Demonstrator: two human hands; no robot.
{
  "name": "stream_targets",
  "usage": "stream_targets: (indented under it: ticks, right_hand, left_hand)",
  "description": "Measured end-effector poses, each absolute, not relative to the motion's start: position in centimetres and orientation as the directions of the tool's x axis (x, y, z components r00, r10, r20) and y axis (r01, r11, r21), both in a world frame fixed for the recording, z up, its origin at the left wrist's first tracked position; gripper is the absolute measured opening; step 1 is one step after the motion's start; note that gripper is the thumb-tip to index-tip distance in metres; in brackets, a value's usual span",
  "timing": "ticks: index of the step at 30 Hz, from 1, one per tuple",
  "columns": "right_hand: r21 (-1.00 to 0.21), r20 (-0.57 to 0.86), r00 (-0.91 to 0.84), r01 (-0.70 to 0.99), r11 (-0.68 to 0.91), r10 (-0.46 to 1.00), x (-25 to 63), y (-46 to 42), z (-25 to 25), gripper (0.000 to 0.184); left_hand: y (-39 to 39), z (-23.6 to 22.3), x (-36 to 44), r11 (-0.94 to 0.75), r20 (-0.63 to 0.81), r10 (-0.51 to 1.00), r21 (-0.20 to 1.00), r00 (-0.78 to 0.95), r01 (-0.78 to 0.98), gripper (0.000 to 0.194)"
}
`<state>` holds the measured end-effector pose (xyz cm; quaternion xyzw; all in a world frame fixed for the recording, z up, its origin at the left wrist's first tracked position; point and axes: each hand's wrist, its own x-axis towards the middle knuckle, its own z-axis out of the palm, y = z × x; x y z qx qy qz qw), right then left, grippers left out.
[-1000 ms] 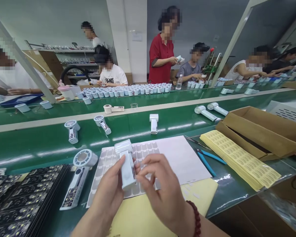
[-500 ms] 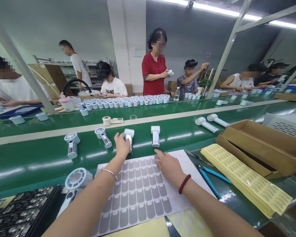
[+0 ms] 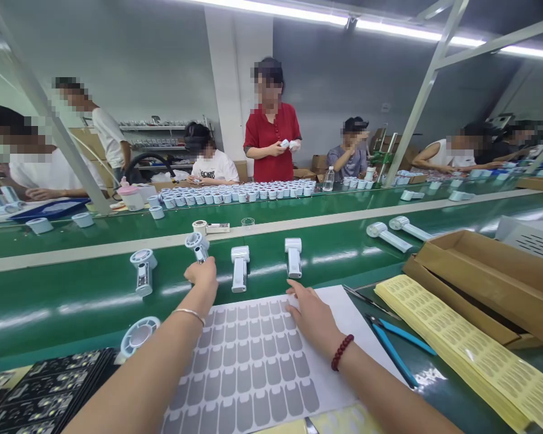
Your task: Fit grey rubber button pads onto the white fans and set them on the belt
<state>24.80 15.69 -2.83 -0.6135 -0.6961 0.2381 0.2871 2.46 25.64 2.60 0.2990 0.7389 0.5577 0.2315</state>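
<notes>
My left hand (image 3: 202, 274) reaches out over the green belt (image 3: 72, 295), and its fingers curl round the handle of a small white hand-held fan (image 3: 196, 242) that lies there. Just to its right lie two more white fans, one (image 3: 239, 269) close by and one (image 3: 293, 257) further right. My right hand (image 3: 311, 312) lies flat, fingers stretched, on the top edge of a white sheet of grey stickers (image 3: 253, 367) in front of me. A fourth fan (image 3: 142, 271) lies left of my left hand.
A round fan head (image 3: 138, 334) and black circuit boards (image 3: 36, 392) sit at the front left. Blue-handled pliers (image 3: 396, 346), yellow sticker sheets (image 3: 461, 343) and an open cardboard box (image 3: 489, 277) are on the right. Several people work behind rows of white parts (image 3: 235, 194).
A second ago both hands held a white fan over the sheet. My left hand set it on the belt, then moved left to the neighbouring fan. My right hand dropped onto the sheet.
</notes>
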Motion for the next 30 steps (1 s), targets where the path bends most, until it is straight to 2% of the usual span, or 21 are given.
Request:
stream_targets:
  ticks: [3,6,7,8,11,15,18,19,22,25,30]
  right_hand:
    - [-0.752,0.114,-0.048,0.648,0.118,0.992,24.8,15.7,-3.1,0.046]
    - [-0.843,0.111,-0.026,0.526,0.108,0.993,25.0,16.3,-3.4,0.033]
    - [-0.874,0.106,-0.020,0.475,0.102,0.994,25.0,16.5,-3.4,0.029]
    - [-0.903,0.097,-0.012,0.420,0.093,0.995,25.1,16.6,-3.2,0.026]
    - [-0.966,0.061,0.013,0.254,0.056,0.998,25.2,15.9,-2.0,0.031]
    - [-0.997,0.017,-0.041,0.069,0.020,0.999,24.2,11.2,0.6,0.048]
    - [-0.998,-0.011,-0.150,-0.054,-0.020,0.989,22.1,6.0,1.5,0.054]
    - [-0.987,-0.019,-0.208,-0.151,-0.051,0.978,21.2,4.4,1.5,0.055]
    - [-0.932,-0.002,-0.260,-0.349,-0.096,0.966,18.5,0.3,0.6,0.054]
    - [-0.933,0.004,-0.196,-0.354,-0.067,0.981,16.2,-1.9,0.0,0.047]
    - [-0.955,-0.012,-0.126,-0.293,-0.049,0.992,14.3,-2.8,0.9,0.044]
  left_hand:
    - [21.6,4.1,5.3,0.088,-0.120,0.785,0.993,-0.608,-0.082,0.029]
    - [15.6,5.5,7.0,0.021,-0.149,0.914,0.947,-0.377,-0.321,0.010]
    - [13.5,5.7,7.0,0.033,-0.157,0.941,0.925,-0.301,-0.378,0.011]
    - [11.5,5.7,6.9,0.055,-0.166,0.960,0.902,-0.226,-0.428,0.022]
    - [6.6,4.7,5.6,0.180,-0.255,0.966,0.802,-0.053,-0.570,0.038]
    - [2.9,2.9,3.7,0.309,-0.502,0.856,0.691,-0.126,-0.653,0.025]
    - [1.6,2.7,3.4,0.292,-0.556,0.810,0.656,-0.184,-0.696,0.013]
    - [1.3,2.8,3.4,0.288,-0.579,0.792,0.635,-0.194,-0.717,0.010]
    - [0.7,3.2,3.7,0.273,-0.647,0.742,0.533,-0.178,-0.801,0.013]
    - [0.2,3.4,3.9,0.279,-0.674,0.732,0.435,-0.104,-0.856,0.015]
    - [-0.5,3.7,3.8,0.299,-0.684,0.729,0.365,-0.036,-0.881,0.017]
